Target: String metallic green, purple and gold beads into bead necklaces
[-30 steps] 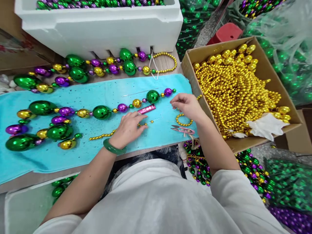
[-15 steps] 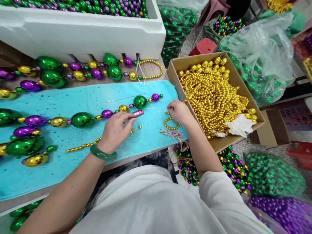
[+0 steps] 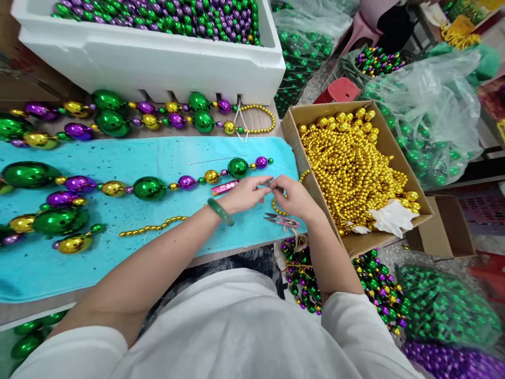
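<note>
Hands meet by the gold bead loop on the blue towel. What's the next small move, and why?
Likely pinch the gold bead loop and draw it taut: left hand and right hand meet fingertip to fingertip right beside it, with the scissors lying close by.

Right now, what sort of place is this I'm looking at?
Most likely a small workshop for stringing bead necklaces: a cardboard box heaped with gold bead strands, a foam crate full of green and purple beads, while the left hand and right hand meet over a turquoise towel.
</note>
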The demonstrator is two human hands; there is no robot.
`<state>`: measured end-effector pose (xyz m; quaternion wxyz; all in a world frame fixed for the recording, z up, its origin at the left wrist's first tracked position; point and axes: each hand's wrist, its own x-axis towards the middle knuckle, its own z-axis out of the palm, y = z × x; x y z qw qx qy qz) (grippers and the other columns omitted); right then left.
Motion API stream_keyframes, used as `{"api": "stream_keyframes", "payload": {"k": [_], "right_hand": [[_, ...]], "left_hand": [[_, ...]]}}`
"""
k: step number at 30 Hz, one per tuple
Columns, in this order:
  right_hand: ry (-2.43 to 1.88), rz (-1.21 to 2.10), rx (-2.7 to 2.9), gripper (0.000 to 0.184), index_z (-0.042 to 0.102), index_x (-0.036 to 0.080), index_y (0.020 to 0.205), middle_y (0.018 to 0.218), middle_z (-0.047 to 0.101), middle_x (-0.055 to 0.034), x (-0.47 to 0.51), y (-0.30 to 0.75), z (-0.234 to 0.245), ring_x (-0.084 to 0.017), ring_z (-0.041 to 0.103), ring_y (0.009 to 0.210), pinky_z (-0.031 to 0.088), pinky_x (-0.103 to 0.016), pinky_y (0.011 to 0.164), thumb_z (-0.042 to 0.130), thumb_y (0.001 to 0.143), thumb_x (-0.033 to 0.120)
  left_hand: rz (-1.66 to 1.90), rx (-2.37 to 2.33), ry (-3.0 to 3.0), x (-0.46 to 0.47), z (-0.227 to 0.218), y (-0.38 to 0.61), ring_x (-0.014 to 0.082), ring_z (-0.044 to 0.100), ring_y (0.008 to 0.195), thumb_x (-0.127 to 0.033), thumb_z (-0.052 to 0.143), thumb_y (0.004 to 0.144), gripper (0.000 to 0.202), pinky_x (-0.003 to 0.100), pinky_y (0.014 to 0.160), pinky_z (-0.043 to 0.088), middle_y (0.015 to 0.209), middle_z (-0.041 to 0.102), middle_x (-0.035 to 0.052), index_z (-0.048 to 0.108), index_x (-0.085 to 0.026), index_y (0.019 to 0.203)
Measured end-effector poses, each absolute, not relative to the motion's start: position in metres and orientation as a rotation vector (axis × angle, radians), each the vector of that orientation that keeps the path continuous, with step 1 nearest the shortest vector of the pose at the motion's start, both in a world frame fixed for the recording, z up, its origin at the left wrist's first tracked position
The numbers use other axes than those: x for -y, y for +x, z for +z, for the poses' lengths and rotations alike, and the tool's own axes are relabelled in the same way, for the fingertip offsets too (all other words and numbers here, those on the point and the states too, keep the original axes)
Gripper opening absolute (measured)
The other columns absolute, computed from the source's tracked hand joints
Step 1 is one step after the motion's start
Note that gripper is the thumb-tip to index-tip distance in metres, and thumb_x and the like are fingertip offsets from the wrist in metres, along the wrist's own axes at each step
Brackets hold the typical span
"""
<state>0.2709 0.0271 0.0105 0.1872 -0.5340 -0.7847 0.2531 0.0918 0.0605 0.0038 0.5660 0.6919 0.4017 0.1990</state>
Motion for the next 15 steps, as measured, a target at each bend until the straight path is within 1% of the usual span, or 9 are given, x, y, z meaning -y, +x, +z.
{"api": "stream_keyframes", "payload": {"k": [1,2,4,5,8,10,11,13,15], "right_hand": [[-1.475,0.704,2.173,0.012,0.060,0.017,0.086,0.088,0.063,-0.0060,-0.027,0.272,0.013,-0.018,0.058,0.081,0.044,-0.029,0.074,0.049,0.084,0.015],[-1.476,0.684,2.131,0.009,0.059,0.018,0.084,0.085,0.062,-0.0055,-0.027,0.273,0.015,-0.018,0.057,0.078,0.044,-0.029,0.072,0.051,0.084,0.017],[-1.558,0.610,2.027,0.005,0.058,0.018,0.080,0.082,0.061,-0.0049,-0.029,0.279,0.017,-0.018,0.056,0.074,0.043,-0.029,0.070,0.053,0.083,0.020],[-1.626,0.565,1.967,0.005,0.058,0.019,0.079,0.081,0.061,-0.0050,-0.031,0.282,0.016,-0.018,0.055,0.074,0.044,-0.030,0.070,0.054,0.083,0.020],[-1.895,0.414,1.758,0.007,0.058,0.019,0.077,0.081,0.063,-0.0070,-0.035,0.292,0.010,-0.021,0.056,0.076,0.044,-0.034,0.073,0.054,0.082,0.021],[-2.033,0.311,1.645,0.007,0.060,0.019,0.080,0.087,0.064,-0.0098,-0.036,0.292,0.008,-0.023,0.057,0.079,0.045,-0.036,0.074,0.053,0.081,0.020],[-2.037,0.289,1.627,0.010,0.062,0.018,0.084,0.093,0.065,-0.0108,-0.034,0.289,0.008,-0.023,0.057,0.079,0.045,-0.037,0.075,0.053,0.080,0.018],[-1.884,0.408,1.678,0.023,0.064,0.018,0.099,0.100,0.065,-0.0100,-0.030,0.278,0.013,-0.020,0.056,0.075,0.046,-0.036,0.073,0.053,0.079,0.016],[-1.584,0.739,1.779,0.032,0.062,0.018,0.111,0.096,0.066,-0.0061,-0.025,0.261,0.021,-0.015,0.054,0.067,0.046,-0.032,0.069,0.055,0.080,0.018]], "left_hand": [[0.390,-0.907,1.549,-0.063,0.003,0.094,0.0126,0.058,0.057,-0.029,0.059,0.083,0.022,0.025,0.055,0.045,0.077,0.070,0.0030,0.073,-0.015,0.094],[0.343,-0.889,1.508,-0.065,0.004,0.093,0.0114,0.055,0.053,-0.032,0.062,0.081,0.021,0.024,0.051,0.042,0.069,0.068,0.0021,0.073,-0.014,0.085],[0.315,-0.909,1.507,-0.068,0.010,0.084,0.0104,0.051,0.051,-0.035,0.066,0.078,0.022,0.023,0.049,0.039,0.062,0.066,0.0019,0.072,-0.015,0.072],[0.312,-0.932,1.521,-0.069,0.014,0.077,0.0104,0.051,0.051,-0.036,0.067,0.078,0.023,0.023,0.051,0.039,0.062,0.067,0.0024,0.073,-0.015,0.070],[0.299,-0.992,1.542,-0.069,0.028,0.051,0.0133,0.058,0.061,-0.042,0.067,0.078,0.025,0.026,0.059,0.045,0.073,0.072,0.0048,0.076,-0.018,0.076],[0.340,-1.025,1.547,-0.069,0.034,0.037,0.0163,0.064,0.074,-0.043,0.068,0.078,0.025,0.028,0.068,0.049,0.084,0.075,0.0055,0.078,-0.021,0.081],[0.365,-1.033,1.543,-0.068,0.036,0.033,0.0175,0.066,0.080,-0.044,0.068,0.077,0.024,0.029,0.073,0.050,0.088,0.076,0.0055,0.078,-0.022,0.082],[0.390,-1.031,1.525,-0.066,0.037,0.031,0.0189,0.067,0.086,-0.044,0.068,0.077,0.025,0.031,0.079,0.050,0.091,0.076,0.0054,0.078,-0.022,0.083],[0.396,-1.030,1.506,-0.064,0.038,0.035,0.0190,0.067,0.085,-0.044,0.067,0.078,0.026,0.032,0.081,0.050,0.088,0.076,0.0054,0.077,-0.020,0.080]]}}
